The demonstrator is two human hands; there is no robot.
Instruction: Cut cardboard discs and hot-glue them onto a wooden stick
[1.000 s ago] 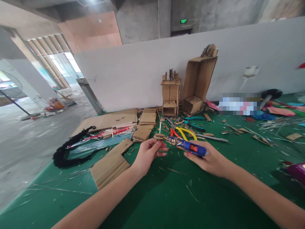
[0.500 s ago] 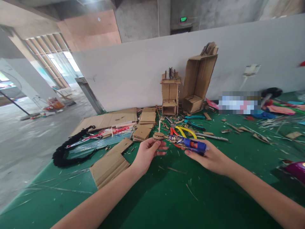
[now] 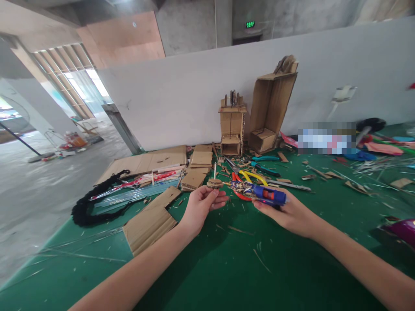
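Observation:
Pinched between thumb and fingers of my left hand [image 3: 204,206] is a small round cardboard wheel [image 3: 214,184] with a thin pale stick [image 3: 215,170] standing up from it. My right hand [image 3: 288,214] is wrapped round a blue hot glue gun [image 3: 267,195], whose front is crusted with bits of debris. Its nozzle points left, close beside the wheel's edge; whether they touch I cannot tell. Behind the glue gun lie yellow-handled pliers [image 3: 254,176] and a red-handled tool [image 3: 240,195], partly covered by it.
Two cardboard structures, a small tower [image 3: 231,129] and a taller open one [image 3: 272,106], stand by the white wall. Cardboard pieces [image 3: 152,222], a black fuzzy cord [image 3: 86,211] and clear sticks lie left. Teal-handled pliers [image 3: 266,169], a metal strip [image 3: 292,186] and scraps lie right.
The glue gun has shifted slightly right in my right hand, its nozzle drawing back a little from the wheel. In my left hand the wheel has tipped and moved slightly left with its stick.

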